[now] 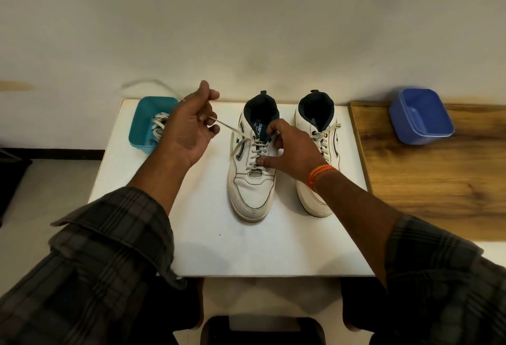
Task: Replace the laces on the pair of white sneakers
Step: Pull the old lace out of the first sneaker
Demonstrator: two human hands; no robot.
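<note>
lace (235, 133) was pinched taut by left hand (191, 128) | left sneaker (252, 163) was gripped by right hand (290, 150), mid-frame | risk: sneaker dragged across worktop (191, 221) if hold slackened

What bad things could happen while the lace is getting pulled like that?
1. The left hand pulls the lace sideways, so the left sneaker might slide or tip if the right hand on it loosens.
2. The lace's loose end whips near the teal bin and could tangle with the laces inside.
3. The blue bin sits far off, awkward to reach.
</note>
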